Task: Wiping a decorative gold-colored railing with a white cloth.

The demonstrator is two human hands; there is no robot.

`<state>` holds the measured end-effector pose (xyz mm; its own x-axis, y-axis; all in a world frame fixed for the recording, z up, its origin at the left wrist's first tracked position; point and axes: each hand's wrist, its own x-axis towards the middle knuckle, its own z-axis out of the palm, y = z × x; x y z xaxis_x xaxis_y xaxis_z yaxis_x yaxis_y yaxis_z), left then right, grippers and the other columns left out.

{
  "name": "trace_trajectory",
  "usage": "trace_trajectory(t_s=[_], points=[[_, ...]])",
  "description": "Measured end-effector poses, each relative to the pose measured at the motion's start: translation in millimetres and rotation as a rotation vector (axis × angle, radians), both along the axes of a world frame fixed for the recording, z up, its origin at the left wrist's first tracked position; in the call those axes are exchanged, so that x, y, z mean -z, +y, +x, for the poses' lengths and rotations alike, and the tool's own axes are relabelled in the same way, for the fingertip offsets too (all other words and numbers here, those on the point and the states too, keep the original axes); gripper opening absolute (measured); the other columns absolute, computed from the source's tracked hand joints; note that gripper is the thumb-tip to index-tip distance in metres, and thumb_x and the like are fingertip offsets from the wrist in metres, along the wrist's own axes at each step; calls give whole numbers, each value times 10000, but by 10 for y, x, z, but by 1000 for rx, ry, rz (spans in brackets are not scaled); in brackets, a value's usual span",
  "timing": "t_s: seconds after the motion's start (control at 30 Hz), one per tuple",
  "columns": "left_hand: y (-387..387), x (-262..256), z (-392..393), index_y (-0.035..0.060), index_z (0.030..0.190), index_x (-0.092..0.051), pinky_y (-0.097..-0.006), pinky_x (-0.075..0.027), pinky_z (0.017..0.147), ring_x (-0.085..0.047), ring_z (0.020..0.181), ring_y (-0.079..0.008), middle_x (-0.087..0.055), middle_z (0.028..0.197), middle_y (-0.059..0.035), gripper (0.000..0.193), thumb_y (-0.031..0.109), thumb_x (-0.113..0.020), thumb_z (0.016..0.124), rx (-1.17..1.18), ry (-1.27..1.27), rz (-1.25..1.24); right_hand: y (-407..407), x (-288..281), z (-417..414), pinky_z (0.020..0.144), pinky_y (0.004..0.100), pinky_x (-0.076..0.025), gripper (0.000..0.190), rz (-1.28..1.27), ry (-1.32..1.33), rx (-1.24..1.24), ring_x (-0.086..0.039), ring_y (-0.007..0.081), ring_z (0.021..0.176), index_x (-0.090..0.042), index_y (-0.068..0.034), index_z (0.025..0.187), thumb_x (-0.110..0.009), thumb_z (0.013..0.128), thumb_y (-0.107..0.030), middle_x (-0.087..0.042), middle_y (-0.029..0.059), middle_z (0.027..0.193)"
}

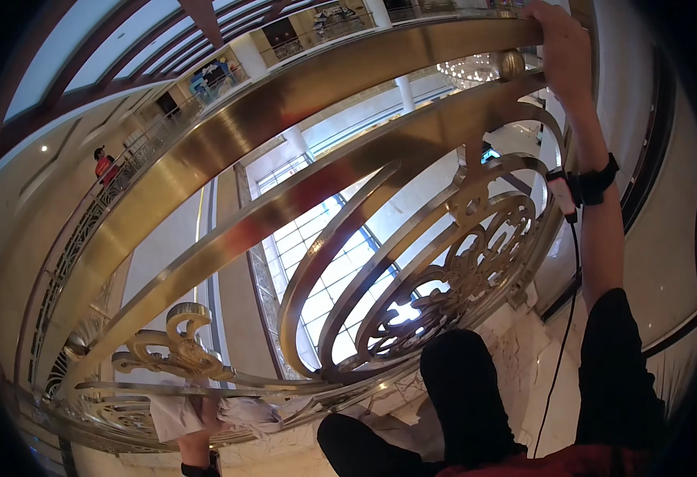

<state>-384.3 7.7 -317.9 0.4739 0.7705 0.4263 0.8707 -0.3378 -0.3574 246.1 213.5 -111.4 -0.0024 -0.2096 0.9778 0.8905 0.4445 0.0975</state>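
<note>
A brass-coloured ornamental metal railing (300, 173) curves across the view, with scrolls and rosettes below its broad top band. My right hand (563, 53) is closed over the upper end of that band, at the upper right. Low on the left, my left hand (208, 417) reaches in among the lower bars with a pale cloth (172, 417). The cloth spreads on both sides of the hand, beneath a gilded scroll ornament (190, 352). Bars and cloth partly hide my left fingers.
My bent knees (461, 381) are close to the railing's base, over a marble floor (509, 340). A cable (557, 381) hangs from the device on my right wrist. Beyond the railing are a large gridded window (330, 268), a chandelier (467, 70) and a person (105, 167) by another balustrade.
</note>
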Motion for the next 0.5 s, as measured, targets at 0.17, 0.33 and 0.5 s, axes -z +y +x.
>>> trace_trajectory(t_s=[0.17, 0.33, 0.5], points=[[-65, -35, 61, -39, 1124, -602, -519, -439, 859, -598, 901, -412, -600, 1026, -274, 820, 699, -498, 782, -93, 72, -80, -74, 24, -87, 547, 349, -367, 348, -178, 98, -195, -485, 252, 561, -505, 13, 651, -443, 884, -238, -479, 108, 576], [1, 11, -1, -29, 1077, -621, -523, -439, 853, -583, 900, -423, -599, 998, -258, 775, 679, -495, 789, -6, 108, 67, 12, 15, -65, 537, 324, -363, 362, -108, 95, -148, -485, 209, 557, -510, 16, 647, -431, 896, -235, -487, 105, 581], [-47, 103, -13, -11, 1037, -635, -527, -441, 850, -577, 889, -430, -601, 971, -245, 677, 610, -504, 802, -113, 34, -8, -31, 51, -88, 559, 299, -377, 332, -123, 189, -266, -489, 155, 587, -569, 22, 724, -446, 912, -223, -520, 62, 617]])
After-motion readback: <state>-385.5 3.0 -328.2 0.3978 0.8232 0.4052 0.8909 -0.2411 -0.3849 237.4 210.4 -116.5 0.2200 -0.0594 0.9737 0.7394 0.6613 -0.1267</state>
